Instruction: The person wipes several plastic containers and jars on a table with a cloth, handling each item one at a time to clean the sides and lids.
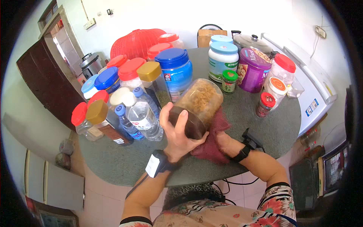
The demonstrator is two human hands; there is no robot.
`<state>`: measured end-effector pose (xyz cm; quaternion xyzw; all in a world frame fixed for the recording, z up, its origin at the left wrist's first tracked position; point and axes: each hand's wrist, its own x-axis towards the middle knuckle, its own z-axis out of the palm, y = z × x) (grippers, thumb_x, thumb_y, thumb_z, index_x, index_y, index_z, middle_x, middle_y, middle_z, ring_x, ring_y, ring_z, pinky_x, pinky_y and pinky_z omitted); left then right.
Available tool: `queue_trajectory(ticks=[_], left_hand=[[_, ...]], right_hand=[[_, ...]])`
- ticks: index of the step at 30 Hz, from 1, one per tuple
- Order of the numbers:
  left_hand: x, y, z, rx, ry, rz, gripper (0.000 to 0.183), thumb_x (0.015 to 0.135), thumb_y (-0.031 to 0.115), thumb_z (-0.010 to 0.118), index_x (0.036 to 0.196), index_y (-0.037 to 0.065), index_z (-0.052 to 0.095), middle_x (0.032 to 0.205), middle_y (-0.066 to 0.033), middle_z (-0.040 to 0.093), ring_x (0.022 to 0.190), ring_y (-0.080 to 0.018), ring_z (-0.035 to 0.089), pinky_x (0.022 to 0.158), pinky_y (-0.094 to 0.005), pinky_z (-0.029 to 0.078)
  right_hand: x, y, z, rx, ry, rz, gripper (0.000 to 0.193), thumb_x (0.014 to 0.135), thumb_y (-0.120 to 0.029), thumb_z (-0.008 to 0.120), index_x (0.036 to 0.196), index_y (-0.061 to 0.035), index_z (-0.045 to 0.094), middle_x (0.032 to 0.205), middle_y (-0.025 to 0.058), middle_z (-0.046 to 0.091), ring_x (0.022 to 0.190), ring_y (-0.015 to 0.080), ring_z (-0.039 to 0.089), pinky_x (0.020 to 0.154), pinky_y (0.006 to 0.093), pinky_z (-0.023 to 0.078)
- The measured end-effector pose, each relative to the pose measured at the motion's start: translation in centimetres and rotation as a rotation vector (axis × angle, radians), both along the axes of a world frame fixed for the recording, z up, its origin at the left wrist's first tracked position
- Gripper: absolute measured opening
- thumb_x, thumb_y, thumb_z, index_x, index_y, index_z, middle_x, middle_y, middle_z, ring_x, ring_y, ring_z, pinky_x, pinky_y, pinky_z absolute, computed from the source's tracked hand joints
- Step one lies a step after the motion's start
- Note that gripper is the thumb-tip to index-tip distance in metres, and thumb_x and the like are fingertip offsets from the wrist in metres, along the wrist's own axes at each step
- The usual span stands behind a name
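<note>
A clear plastic jar (202, 99) with light brown, crumpled-looking contents is tilted over the table, its dark lid (187, 123) toward me. My left hand (177, 132) grips it round the lid end, thumb and fingers spread over the dark lid. Against the jar's right side lies a dark red cloth (215, 142), held in my right hand (226, 144); the cloth hides most of those fingers. Just left of my left hand stand clear water bottles (143, 119). Behind the jar is a large blue jar with a blue lid (177, 73).
Lidded jars crowd the left of the round grey-green table (242, 128). On its right are a purple tin (254, 70), white tubs (223, 62), a small green-lidded jar (229, 81) and red-lidded jars (265, 104). A red mesh cover (136, 41) and a lidded pot (252, 43) stand farther back.
</note>
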<state>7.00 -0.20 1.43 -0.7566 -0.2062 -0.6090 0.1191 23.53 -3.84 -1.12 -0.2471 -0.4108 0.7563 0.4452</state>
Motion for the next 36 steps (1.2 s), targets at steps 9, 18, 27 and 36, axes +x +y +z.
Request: queue_trajectory(ticks=[9,18,27,36], left_hand=[[-0.9,0.3,0.9,-0.131,0.052,-0.031,0.108,0.043,0.021,0.092,0.139,0.011,0.043,0.138,-0.0300,0.034,0.123,-0.0469,0.041,0.102,-0.0553,0.037],[-2.1,0.4,2.7,-0.388,0.179,-0.051,0.119,0.038,0.016,0.091,0.146,0.013,0.040,0.139,-0.0249,0.035,0.126,-0.0440,0.040,0.105,-0.0508,0.037],[-2.7,0.6,2.6,-0.427,0.066,0.038,0.109,0.047,0.023,0.092,0.143,0.011,0.042,0.138,-0.0246,0.038,0.124,-0.0434,0.042,0.104,-0.0503,0.038],[-2.2,-0.2,2.2,-0.300,0.001,0.024,0.087,0.050,0.021,0.088,0.128,0.004,0.051,0.137,-0.0263,0.042,0.123,-0.0434,0.045,0.102,-0.0512,0.039]], right_hand=[[-1.2,0.3,-2.0,-0.119,-0.085,-0.099,0.046,0.102,-0.036,0.045,0.134,-0.0025,0.049,0.136,0.0116,0.053,0.121,0.0223,0.053,0.105,0.0373,0.043],[-0.5,0.2,-0.3,0.053,-0.009,0.215,0.050,0.103,-0.038,0.044,0.130,0.0040,0.051,0.125,0.0185,0.061,0.108,0.0265,0.063,0.100,0.0379,0.049],[2.0,0.4,1.4,0.194,-0.077,0.282,0.052,0.103,-0.038,0.043,0.138,0.0003,0.043,0.129,0.0205,0.059,0.113,0.0302,0.061,0.102,0.0412,0.047],[8.0,-0.6,3.0,0.429,-0.172,-0.418,0.029,0.097,-0.021,0.055,0.123,-0.0079,0.056,0.114,0.0091,0.065,0.114,0.0239,0.059,0.101,0.0403,0.046]])
